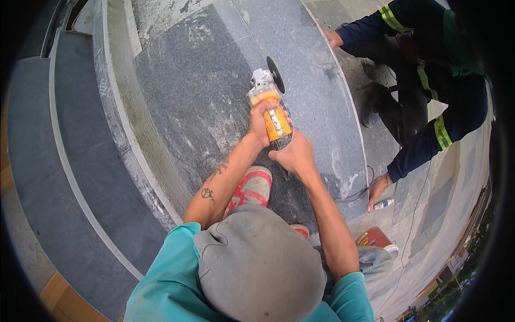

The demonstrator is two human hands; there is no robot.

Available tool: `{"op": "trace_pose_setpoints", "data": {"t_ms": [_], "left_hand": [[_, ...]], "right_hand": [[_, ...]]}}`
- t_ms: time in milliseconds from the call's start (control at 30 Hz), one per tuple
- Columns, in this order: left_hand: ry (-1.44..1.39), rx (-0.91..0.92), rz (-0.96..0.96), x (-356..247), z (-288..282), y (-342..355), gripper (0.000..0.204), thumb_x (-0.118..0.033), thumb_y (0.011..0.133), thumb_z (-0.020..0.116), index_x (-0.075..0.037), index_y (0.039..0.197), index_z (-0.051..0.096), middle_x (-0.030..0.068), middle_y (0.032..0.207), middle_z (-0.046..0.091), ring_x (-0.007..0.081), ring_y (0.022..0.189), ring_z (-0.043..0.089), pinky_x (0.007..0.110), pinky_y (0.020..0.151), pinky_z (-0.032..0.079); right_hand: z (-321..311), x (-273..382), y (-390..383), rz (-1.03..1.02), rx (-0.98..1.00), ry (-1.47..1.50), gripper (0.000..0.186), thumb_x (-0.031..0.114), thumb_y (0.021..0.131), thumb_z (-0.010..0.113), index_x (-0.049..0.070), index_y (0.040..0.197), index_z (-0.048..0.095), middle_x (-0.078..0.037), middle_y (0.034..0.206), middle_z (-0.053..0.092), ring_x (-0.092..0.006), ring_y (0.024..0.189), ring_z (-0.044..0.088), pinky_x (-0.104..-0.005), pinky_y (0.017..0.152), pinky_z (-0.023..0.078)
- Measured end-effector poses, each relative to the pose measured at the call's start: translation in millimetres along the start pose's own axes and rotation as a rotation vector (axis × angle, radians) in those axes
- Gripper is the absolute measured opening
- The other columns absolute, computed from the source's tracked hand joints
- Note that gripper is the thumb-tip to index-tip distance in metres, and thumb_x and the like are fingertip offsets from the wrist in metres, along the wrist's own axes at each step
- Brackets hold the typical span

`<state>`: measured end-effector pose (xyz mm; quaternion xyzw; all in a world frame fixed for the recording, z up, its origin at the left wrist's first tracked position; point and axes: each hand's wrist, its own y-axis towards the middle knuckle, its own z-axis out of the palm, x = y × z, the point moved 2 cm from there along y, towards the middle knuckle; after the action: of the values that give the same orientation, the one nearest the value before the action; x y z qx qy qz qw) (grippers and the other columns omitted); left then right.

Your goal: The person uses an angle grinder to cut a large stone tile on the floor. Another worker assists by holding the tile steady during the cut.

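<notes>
An angle grinder [277, 122] with a worn orange body and a grey metal head is held over the grey stone slabs. Its thin dark disc [276, 74] stands nearly edge-on beside a lighter slab [314, 102]; whether it touches the stone, I cannot tell. My left hand [261, 124] wraps round the orange body just behind the head. My right hand [296, 154] is closed round the rear end. At the lighter slab's right edge are a co-worker's hands, one at the far end [331, 37], the other near the front corner [378, 189].
The co-worker, in dark sleeves with reflective bands [443, 133], crouches to the right. Near their lower hand lie a small white bottle [383, 204] and a dark cable [354, 199]. A red-brown bucket [374, 238] stands beside my right arm. A raised concrete edge [137, 126] and grey steps [88, 139] run along the left.
</notes>
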<state>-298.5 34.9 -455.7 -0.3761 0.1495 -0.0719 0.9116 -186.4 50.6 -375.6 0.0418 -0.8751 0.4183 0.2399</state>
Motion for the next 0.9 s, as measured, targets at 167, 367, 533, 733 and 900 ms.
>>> {"op": "trace_pose_setpoints", "data": {"t_ms": [167,367,533,733,900], "left_hand": [[-0.017,0.009,-0.002,6,6,-6,0.035,-0.027,0.074,0.059,-0.004,0.099,0.051,0.0129,0.079,0.058,0.0262,0.068,0.061,0.041,0.062,0.054],[-0.037,0.015,-0.015,15,-4,-5,0.033,-0.026,0.075,0.058,-0.003,0.099,0.052,0.0137,0.079,0.059,0.0268,0.066,0.062,0.040,0.060,0.054],[0.024,-0.008,0.021,5,7,-5,0.033,-0.027,0.074,0.058,-0.004,0.097,0.052,0.0131,0.078,0.058,0.0261,0.066,0.061,0.039,0.060,0.054],[0.011,0.024,0.020,-4,0,5,0.037,-0.030,0.074,0.059,-0.005,0.101,0.051,0.0122,0.079,0.057,0.0252,0.069,0.061,0.041,0.060,0.054],[0.000,0.011,-0.001,7,2,-4,0.037,-0.030,0.074,0.059,-0.003,0.099,0.052,0.0127,0.080,0.058,0.0255,0.069,0.061,0.041,0.062,0.054]], "right_hand": [[-6,-1,-9,0.011,0.018,0.016,0.058,0.022,0.058,0.077,-0.002,0.106,0.056,-0.022,0.094,0.067,-0.0377,0.092,0.065,-0.0417,0.082,0.051],[-6,-5,-17,0.018,0.030,0.025,0.058,0.023,0.059,0.078,-0.002,0.106,0.055,-0.023,0.094,0.067,-0.0382,0.093,0.065,-0.0423,0.083,0.051],[-3,-3,-7,0.013,0.010,0.019,0.055,0.023,0.057,0.077,-0.002,0.103,0.057,-0.023,0.092,0.067,-0.0384,0.090,0.065,-0.0423,0.081,0.051],[1,1,5,0.005,-0.018,-0.019,0.053,0.021,0.056,0.075,-0.001,0.101,0.059,-0.022,0.091,0.067,-0.0384,0.087,0.065,-0.0417,0.078,0.051],[2,-11,-4,-0.007,-0.012,0.022,0.055,0.021,0.056,0.075,-0.002,0.103,0.058,-0.023,0.094,0.067,-0.0385,0.089,0.065,-0.0416,0.080,0.050]]}}
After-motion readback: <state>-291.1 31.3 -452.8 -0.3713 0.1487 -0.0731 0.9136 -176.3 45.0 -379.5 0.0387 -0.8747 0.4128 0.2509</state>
